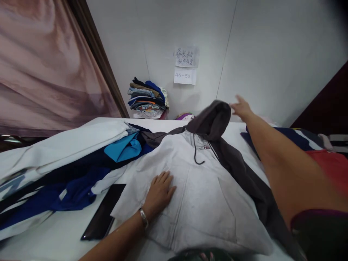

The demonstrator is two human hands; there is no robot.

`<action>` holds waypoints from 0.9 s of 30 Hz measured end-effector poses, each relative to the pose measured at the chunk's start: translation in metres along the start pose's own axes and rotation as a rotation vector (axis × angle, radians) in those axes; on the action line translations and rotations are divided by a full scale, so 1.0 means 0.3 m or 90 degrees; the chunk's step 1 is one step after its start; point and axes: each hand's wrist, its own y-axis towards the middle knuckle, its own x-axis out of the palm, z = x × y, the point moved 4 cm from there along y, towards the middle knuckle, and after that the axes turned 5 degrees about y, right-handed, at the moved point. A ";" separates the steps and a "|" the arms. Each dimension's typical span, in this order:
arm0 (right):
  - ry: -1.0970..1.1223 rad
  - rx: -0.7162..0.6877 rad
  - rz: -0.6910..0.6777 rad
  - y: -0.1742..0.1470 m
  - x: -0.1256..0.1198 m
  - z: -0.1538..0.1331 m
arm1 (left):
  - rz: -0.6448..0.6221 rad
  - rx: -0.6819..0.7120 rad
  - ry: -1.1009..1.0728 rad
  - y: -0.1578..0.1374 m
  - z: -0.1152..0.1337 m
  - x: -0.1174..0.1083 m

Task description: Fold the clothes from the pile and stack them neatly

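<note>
A light grey hoodie (201, 192) with dark grey sleeves lies front up on the table, its dark hood (210, 119) raised at the far end and a black drawstring (195, 150) hanging on the chest. My left hand (160, 188), wearing a silver bracelet (143, 217), rests flat on the hoodie's left front with the fingers stretched out. Reaching far forward, my right hand (241, 107) is beside the hood's right edge, slightly blurred, fingers apart. Whether its fingertips touch the hood I cannot tell.
Heaped clothes (62, 181) lie on the left, beside a black flat object (104, 214). Folded garments (296, 139) and a red one (331, 165) are at right. A clothing stack (148, 99) stands behind the white table (108, 123), below handwritten papers (185, 65) on the wall.
</note>
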 end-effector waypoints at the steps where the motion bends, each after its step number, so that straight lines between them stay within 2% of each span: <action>1: -0.012 0.018 0.060 0.049 -0.018 -0.006 | 0.002 -0.001 -0.004 0.000 -0.001 0.000; 2: -0.034 0.030 0.080 0.074 -0.018 -0.004 | 0.004 -0.002 -0.007 0.001 -0.002 0.001; 4: -0.115 0.055 0.011 0.050 0.026 0.029 | 0.007 -0.001 -0.011 0.001 -0.003 0.002; 6: -0.191 0.065 -0.130 -0.064 0.095 0.091 | 0.006 -0.002 -0.011 0.002 -0.001 0.003; 8: -0.220 0.073 -0.196 -0.220 0.131 0.158 | 0.004 -0.001 -0.012 0.003 0.000 0.004; 10: -0.253 0.088 -0.239 -0.376 0.121 0.211 | 0.004 -0.001 -0.018 0.005 -0.002 0.005; 12: -0.327 0.119 -0.276 -0.509 0.064 0.245 | 0.012 -0.003 -0.031 0.008 -0.011 0.000; 14: -0.431 0.152 -0.304 -0.620 -0.031 0.259 | 0.037 -0.006 -0.049 0.007 -0.020 -0.019; 17: -0.499 0.183 -0.271 -0.772 -0.209 0.244 | 0.101 0.020 -0.095 -0.022 0.008 -0.079; 19: -0.492 0.242 -0.209 -0.881 -0.326 0.230 | 0.117 0.077 -0.140 -0.066 0.079 -0.123; 22: -0.421 0.350 -0.123 -1.050 -0.455 0.212 | 0.050 0.237 -0.203 -0.151 0.264 -0.163; 25: -0.396 0.374 -0.117 -1.179 -0.504 0.185 | -0.047 0.402 -0.215 -0.218 0.459 -0.158; 27: -0.445 0.348 -0.169 -1.230 -0.501 0.168 | -0.078 0.444 -0.201 -0.231 0.549 -0.137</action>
